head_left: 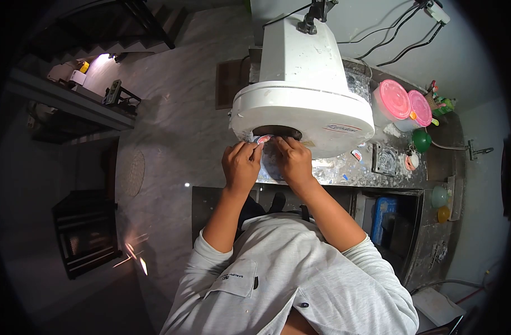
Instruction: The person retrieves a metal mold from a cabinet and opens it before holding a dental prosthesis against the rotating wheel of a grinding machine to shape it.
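Note:
A large white machine with a round dark opening stands on the bench in front of me. Just at the opening's lower edge, my left hand pinches a small pink and white piece that looks like a dental model. My right hand is closed at the right side of the opening, close to the piece; what its fingertips hold, if anything, is hidden. Another small red and white piece lies on the bench to the right.
The dusty bench holds a metal plate, another pink and white model, a green bowl and two tubs with pink lids. A tap is at the far right. A blue object sits below the bench.

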A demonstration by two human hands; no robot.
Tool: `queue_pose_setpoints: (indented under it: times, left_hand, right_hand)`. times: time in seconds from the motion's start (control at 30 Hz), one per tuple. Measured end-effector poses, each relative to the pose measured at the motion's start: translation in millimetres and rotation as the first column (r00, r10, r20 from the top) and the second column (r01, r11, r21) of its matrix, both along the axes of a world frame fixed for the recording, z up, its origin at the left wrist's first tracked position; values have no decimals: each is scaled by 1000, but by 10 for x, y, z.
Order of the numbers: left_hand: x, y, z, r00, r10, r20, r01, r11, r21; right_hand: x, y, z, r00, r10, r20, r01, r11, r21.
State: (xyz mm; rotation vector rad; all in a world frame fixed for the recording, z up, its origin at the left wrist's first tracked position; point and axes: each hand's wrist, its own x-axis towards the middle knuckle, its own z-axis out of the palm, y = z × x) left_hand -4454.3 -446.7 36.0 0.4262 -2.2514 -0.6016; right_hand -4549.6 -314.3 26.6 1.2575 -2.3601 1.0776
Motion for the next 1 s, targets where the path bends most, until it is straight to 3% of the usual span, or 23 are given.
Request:
queue_pose_setpoints:
  times: [1.0]
  left_hand:
    - [-73,7,-10,996,87,-2,-87,996,-17]
  right_hand:
    - [5,-24,32,1000,-9,-11,8,999,-51]
